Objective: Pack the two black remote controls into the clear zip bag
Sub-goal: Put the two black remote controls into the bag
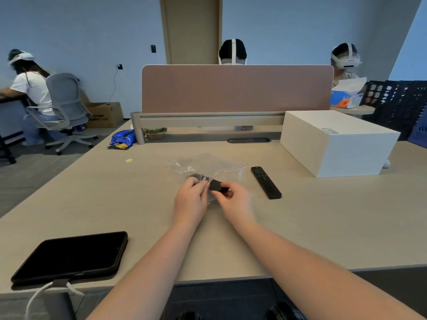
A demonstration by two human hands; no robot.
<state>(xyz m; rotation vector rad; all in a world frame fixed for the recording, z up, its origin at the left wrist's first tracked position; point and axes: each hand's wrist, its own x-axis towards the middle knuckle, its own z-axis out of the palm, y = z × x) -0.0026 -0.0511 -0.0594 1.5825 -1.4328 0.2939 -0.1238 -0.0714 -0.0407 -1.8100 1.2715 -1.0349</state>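
While hands point(209, 192) work, tablet point(71, 256) and white box point(335, 144) sit well apart.

You had two black remotes: one point(217, 185) at the mouth of the bag, one point(266, 182) lying on the bench point(300, 215). One clear zip bag point(203, 166). Two hands, your left point(191, 199) and right point(233, 203). One white box point(339, 143), one dark tablet point(71, 257), one blue snack packet point(122, 137). Three other people sat around you.

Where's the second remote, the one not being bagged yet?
In the head view the loose remote lies flat on the table, right of the zip bag and right hand, left of the white box.
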